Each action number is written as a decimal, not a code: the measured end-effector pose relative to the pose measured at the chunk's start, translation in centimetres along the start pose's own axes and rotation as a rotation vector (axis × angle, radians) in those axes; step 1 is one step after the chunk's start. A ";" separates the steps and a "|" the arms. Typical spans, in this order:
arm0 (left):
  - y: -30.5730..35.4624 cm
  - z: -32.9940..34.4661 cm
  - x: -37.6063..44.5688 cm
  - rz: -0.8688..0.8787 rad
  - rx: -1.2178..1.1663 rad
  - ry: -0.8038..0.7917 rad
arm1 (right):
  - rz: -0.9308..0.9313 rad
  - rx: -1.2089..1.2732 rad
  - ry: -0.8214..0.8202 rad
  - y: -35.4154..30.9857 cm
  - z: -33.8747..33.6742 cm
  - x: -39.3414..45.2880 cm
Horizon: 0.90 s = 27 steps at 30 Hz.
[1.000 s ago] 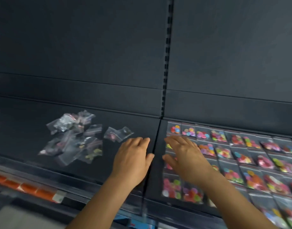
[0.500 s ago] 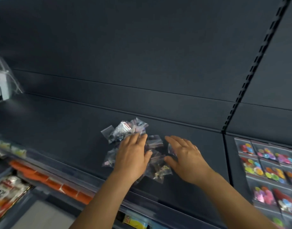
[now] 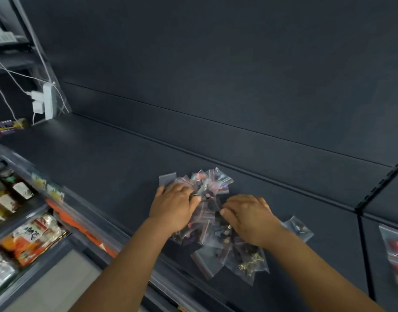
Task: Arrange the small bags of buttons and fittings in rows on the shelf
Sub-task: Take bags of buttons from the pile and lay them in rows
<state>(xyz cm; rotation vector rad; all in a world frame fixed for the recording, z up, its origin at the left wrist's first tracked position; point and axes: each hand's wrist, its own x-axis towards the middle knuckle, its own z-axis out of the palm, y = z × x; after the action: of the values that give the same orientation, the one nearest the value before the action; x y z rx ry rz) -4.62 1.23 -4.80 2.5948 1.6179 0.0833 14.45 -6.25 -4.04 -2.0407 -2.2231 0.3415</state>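
Observation:
A loose pile of small clear bags (image 3: 212,248) holding dark buttons and metal fittings lies on the dark shelf (image 3: 103,158), near its front edge. My left hand (image 3: 174,208) lies on the pile's left side with fingers curled into the bags. Over the pile's right side, my right hand (image 3: 249,217) has bent fingers and a thumb pinching at the bags. One bag (image 3: 299,228) lies a little apart, to the right of my right wrist. The bags under both palms are hidden.
Rows of bags with colourful buttons (image 3: 396,255) lie on the neighbouring shelf at the right edge, past a slotted upright (image 3: 382,183). A white power strip (image 3: 47,101) with cables hangs at the far left. Below the shelf are food packets (image 3: 33,237) and bottles (image 3: 15,192).
My view and both hands swung left, from the arranged rows to the loose pile. My hands came down on the pile and their fingers curled in; the bags are bunched closer together.

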 end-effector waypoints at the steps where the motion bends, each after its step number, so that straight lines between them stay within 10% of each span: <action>1: -0.2 -0.1 0.1 -0.014 0.009 0.022 | 0.011 -0.001 0.059 0.2 -0.2 0.4; 8: 0.2 -0.6 2.2 -0.025 -0.117 0.185 | 0.044 0.146 0.153 0.8 -0.8 3.9; 16: 0.2 0.3 5.3 0.018 -0.221 0.018 | 0.025 0.128 0.114 2.8 -0.1 4.1; 27: 0.7 0.7 7.0 -0.120 -0.281 0.064 | 0.410 0.161 0.096 0.8 0.2 7.0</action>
<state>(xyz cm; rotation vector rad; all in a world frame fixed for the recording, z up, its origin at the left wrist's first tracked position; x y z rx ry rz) -0.86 7.20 -5.42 2.3024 1.6435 0.3612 14.54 0.72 -4.97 -2.3541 -1.6537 0.4289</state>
